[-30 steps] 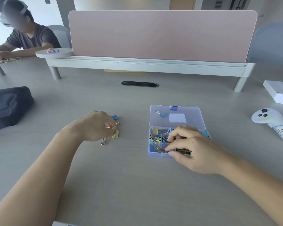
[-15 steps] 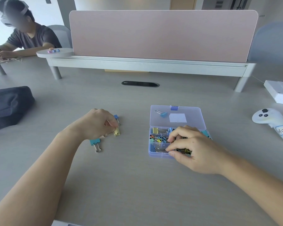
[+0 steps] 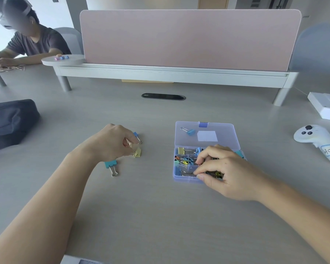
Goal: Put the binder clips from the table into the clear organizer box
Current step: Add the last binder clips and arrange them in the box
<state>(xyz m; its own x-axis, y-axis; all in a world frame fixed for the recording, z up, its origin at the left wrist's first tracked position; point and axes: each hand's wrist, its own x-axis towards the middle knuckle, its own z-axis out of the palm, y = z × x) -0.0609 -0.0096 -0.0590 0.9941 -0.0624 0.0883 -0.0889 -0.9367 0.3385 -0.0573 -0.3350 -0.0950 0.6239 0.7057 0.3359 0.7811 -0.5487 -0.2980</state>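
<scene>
The clear organizer box (image 3: 179, 175) lies open right of centre, its compartments holding several coloured binder clips. One blue clip (image 3: 190, 132) rests on the open lid (image 3: 225, 136). My right hand (image 3: 225, 172) sits over the box's front right, with fingers and thumb curled around clips inside. My left hand (image 3: 111, 143) pinches a small pale clip (image 3: 130, 144) just above the table. Beside it lie a blue clip (image 3: 135, 134), a yellow clip (image 3: 137, 152) and a teal clip (image 3: 111, 164) under my wrist.
A dark bag (image 3: 10, 122) lies at the far left. At the right are a white controller (image 3: 316, 141) and a white box (image 3: 326, 105). Behind stands a pink divider (image 3: 189, 39) on a shelf. Another person sits at the back left.
My left hand has shifted slightly away from me, uncovering the teal clip below the wrist, and now pinches the pale clip. My right hand has stayed in the box.
</scene>
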